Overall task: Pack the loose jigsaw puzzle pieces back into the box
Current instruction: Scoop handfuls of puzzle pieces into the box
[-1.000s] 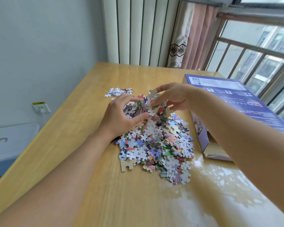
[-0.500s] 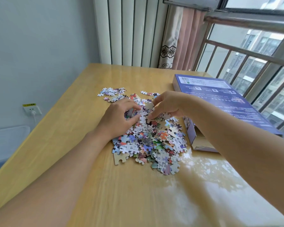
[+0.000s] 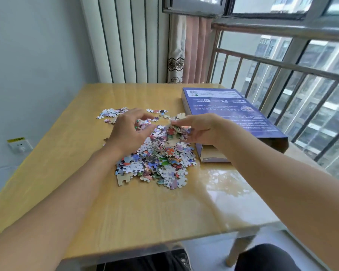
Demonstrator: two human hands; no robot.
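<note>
On the wooden desk [image 3: 164, 212], the bulk of the jigsaw puzzle pieces [image 3: 157, 159] lies as one loose heap near the middle, just left of the purple puzzle box [image 3: 229, 112]. Box lies flat, near end open; that opening is touching or nearly touching the heap's right edge. Contents of box: cannot tell, interior mostly hidden behind the right forearm. Two small scatters of pieces [image 3: 112, 113] sit apart at the far side of the heap.

Left hand [image 3: 129, 132]: over the heap's far-left part, fingers curled loosely; whether it holds any pieces I cannot tell, blurred. Right hand [image 3: 196, 130]: fingers closed round a small bunch of pieces lifted off the heap's top, beside the box.

Judgement: early stage. Nearly all visible pieces remain outside the box; heap plus far scatters are left to gather and load.
</note>
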